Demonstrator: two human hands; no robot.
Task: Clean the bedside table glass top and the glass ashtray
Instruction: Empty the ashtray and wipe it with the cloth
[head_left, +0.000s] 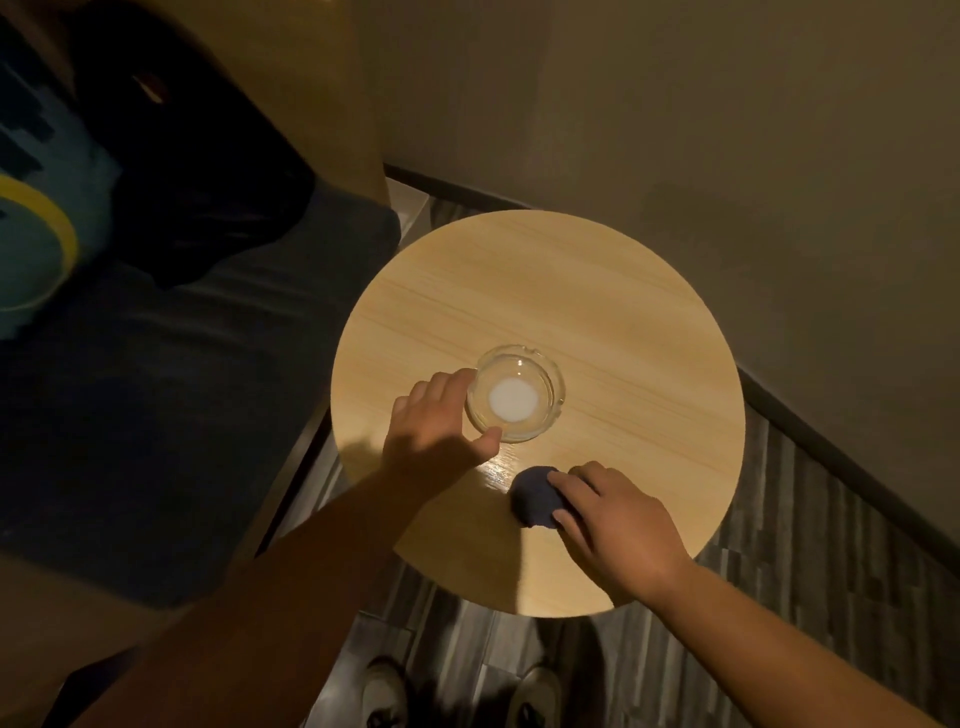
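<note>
A round bedside table (597, 312) with a glossy light wood-grain top fills the middle of the view. On it stands a clear glass ashtray (540, 364) with a white patch at its centre. My left hand (436, 431) grips the ashtray's left rim, with fingers at the upper left edge and the thumb at the lower edge. A crumpled dark blue cloth (532, 499) lies on the table nearer to me, and my right hand (618, 525) holds it down against the top, fingers curled over it.
A bed with dark bedding (156, 389) and a teal and yellow pillow (36, 249) lies close on the left. A beige wall (727, 130) runs behind and to the right. Below is grey wood-pattern floor (805, 597), where my shoes (384, 691) show.
</note>
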